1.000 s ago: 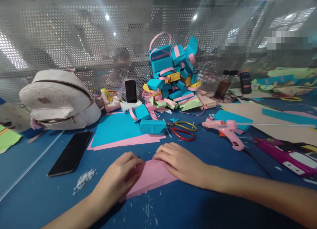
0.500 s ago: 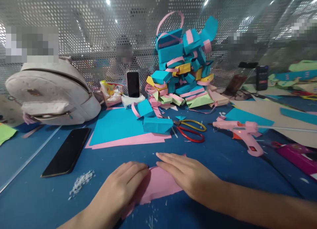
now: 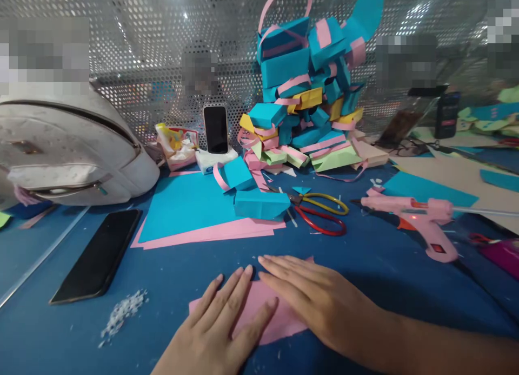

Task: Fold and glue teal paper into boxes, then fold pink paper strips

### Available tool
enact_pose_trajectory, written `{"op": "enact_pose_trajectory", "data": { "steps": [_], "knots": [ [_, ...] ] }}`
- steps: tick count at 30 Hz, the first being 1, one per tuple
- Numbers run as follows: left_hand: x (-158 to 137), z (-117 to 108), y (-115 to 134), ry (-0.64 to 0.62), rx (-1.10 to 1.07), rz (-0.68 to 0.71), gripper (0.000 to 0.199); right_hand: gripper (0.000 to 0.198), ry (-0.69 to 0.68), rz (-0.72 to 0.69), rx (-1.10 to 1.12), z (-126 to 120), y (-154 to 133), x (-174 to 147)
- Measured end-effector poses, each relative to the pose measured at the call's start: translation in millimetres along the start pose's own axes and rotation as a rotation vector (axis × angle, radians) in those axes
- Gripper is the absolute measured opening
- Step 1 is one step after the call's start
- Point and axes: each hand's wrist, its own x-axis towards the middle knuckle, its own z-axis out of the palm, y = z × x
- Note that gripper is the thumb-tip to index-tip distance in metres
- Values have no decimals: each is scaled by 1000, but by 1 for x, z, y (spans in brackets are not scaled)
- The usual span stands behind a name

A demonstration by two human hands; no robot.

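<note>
A piece of pink paper (image 3: 259, 304) lies on the blue tabletop, partly covered by both hands. My left hand (image 3: 217, 321) rests flat on its left part, fingers spread and thumb reaching toward the middle. Over the right part lies my right hand (image 3: 320, 294), palm down with the fingers stretched out side by side. The paper's right end is hidden beneath it. Beyond the hands sits a folded blue paper box (image 3: 261, 204), near scissors (image 3: 320, 212) with one yellow and one red handle.
Blue and pink sheets (image 3: 182, 207) lie behind a black phone (image 3: 99, 256). White pellets (image 3: 121, 313) are scattered at left. A pink glue gun (image 3: 421, 218) lies at right. A pile of paper boxes (image 3: 287, 72) stands at the back beside a white backpack (image 3: 77, 153).
My left hand has gone from bent fingers at the paper's left edge to lying flat with fingers spread. The paper looks flatter. The view has shifted slightly, and my right hand stays on the paper.
</note>
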Motion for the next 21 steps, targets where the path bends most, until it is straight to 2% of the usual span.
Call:
{"op": "enact_pose_trajectory", "data": {
  "steps": [2,8,12,17,21],
  "knots": [
    [-2,5,0,-13,6,1,49,43,-19,10,15,-1,2,-1],
    [-12,22,1,-4,-74,-34,54,44,-65,56,74,-4,6,1],
    [-9,19,-2,1,-71,-32,51,41,-58,50,94,-5,7,5],
    [-2,11,-10,15,-22,60,51,38,-47,52,117,-5,7,9],
    [-7,17,-7,19,-125,-12,49,38,-41,56,123,-4,7,8]
  ]
}}
